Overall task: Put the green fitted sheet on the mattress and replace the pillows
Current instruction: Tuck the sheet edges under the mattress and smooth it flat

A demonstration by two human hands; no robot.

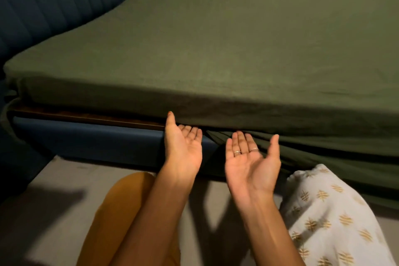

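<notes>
The green fitted sheet (pixel 216 45) covers the top and near side of the mattress. On the left its lower hem is tucked under; on the right it hangs loose (pixel 323 157) over the bed frame. My left hand (pixel 183 147) is palm up, fingertips under the mattress's lower edge, thumb against the sheet. My right hand (pixel 250 164) is palm up with straight fingers, its fingertips at the loose hem, holding nothing. A white pillow with a gold pattern (pixel 330 218) lies on the floor at the lower right.
The blue bed frame (pixel 86 138) runs below the mattress, with a brown slat edge showing above it. A dark blue padded headboard (pixel 54 2) stands at the left. Grey floor (pixel 54 211) lies in front. My knee in mustard trousers (pixel 121 211) is at the bottom centre.
</notes>
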